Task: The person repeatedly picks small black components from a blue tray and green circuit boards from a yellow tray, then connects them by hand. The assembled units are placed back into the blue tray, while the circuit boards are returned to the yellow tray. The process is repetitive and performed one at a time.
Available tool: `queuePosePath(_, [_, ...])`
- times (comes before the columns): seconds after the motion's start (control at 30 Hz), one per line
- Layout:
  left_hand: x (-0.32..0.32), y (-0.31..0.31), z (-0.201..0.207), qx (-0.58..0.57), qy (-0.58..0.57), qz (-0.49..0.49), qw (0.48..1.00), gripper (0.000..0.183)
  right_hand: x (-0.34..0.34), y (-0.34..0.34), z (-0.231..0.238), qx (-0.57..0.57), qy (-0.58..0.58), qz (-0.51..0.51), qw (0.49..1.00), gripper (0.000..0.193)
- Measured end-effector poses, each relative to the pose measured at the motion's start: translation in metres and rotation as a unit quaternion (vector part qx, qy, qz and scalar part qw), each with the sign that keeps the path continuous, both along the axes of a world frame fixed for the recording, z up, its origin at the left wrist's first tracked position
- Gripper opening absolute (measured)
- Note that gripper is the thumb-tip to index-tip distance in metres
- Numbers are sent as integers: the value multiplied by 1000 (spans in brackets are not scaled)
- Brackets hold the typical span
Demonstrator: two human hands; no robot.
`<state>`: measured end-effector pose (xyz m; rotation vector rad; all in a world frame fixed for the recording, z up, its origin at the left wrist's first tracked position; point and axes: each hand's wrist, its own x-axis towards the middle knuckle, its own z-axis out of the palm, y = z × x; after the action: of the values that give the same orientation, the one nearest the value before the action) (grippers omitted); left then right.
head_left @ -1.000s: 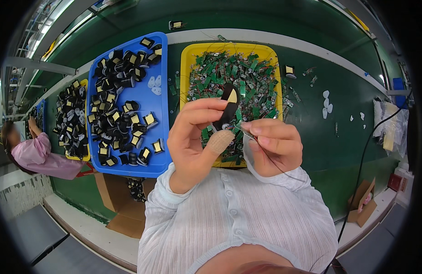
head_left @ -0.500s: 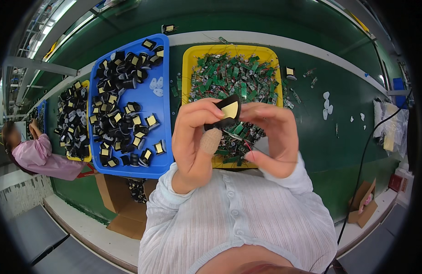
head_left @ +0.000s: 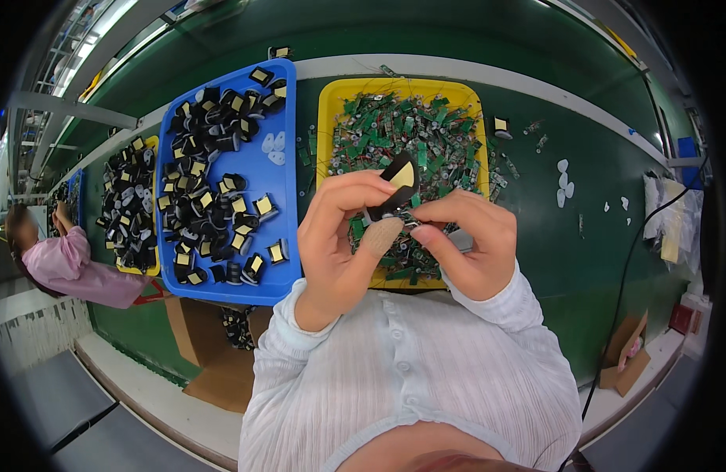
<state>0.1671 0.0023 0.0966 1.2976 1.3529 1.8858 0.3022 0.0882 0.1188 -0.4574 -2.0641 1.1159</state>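
Observation:
Between thumb and fingers, my left hand (head_left: 341,236) grips a small black plastic housing (head_left: 398,178) with a cream-yellow pad on its face. A tan bandage wraps that thumb. My right hand (head_left: 475,240) pinches a small circuit board with thin wires (head_left: 410,221) against the housing's near side; the fingertips partly hide it. Both hands are above the near part of a yellow tray (head_left: 324,118) heaped with green circuit boards (head_left: 421,153), wires and small round parts. Left of it, a blue tray (head_left: 283,181) holds many similar black housings (head_left: 198,169) and a few white oval pieces (head_left: 275,145).
A second yellow tray (head_left: 153,236) of black housings lies farther left, near a co-worker in pink (head_left: 72,259). White oval pieces (head_left: 564,185) and a single housing (head_left: 501,127) rest on the green table. A black cable (head_left: 624,267) and plastic bags (head_left: 670,216) are at right.
My right hand has closed from a loose curve to a pinch at the housing's near side. The housing has tilted more upright in my left hand.

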Motion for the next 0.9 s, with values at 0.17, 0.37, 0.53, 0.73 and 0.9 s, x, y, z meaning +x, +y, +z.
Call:
queuePosePath(0.17, [-7, 0, 3, -19, -50, -65, 996, 22, 3, -1, 2, 7, -36, 14, 999, 13])
queuePosePath(0.37, [1, 2, 4, -12, -59, -82, 995, 46, 9, 0, -1, -125, -7, 43, 991, 14])
queuePosePath(0.53, [-5, -5, 6, -43, -76, -113, 990, 41, 19, 2, 14, -138, -32, 95, 985, 14])
queuePosePath(0.73, [-3, 1, 3, -65, -162, -174, 969, 39, 13, -5, 5, -426, 69, 82, 898, 17])
queuePosePath(0.9, [1, -1, 5, -76, -180, -159, 968, 34, 8, -6, 1, -470, 102, 98, 871, 16])
